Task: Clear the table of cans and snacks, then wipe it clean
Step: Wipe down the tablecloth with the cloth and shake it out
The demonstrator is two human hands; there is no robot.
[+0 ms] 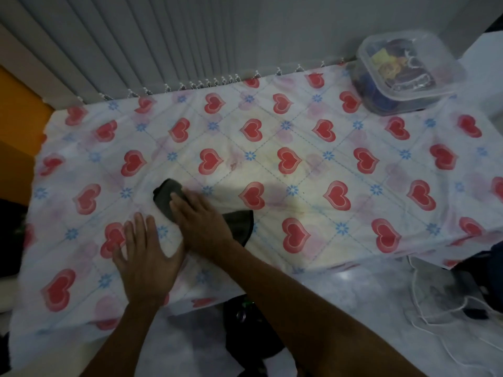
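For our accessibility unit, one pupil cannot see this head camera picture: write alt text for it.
A person's right hand presses a dark cloth flat on a heart-patterned tablecloth, while the left hand lies spread on the covering beside it. A clear lidded plastic container holding snacks sits at the far right corner.
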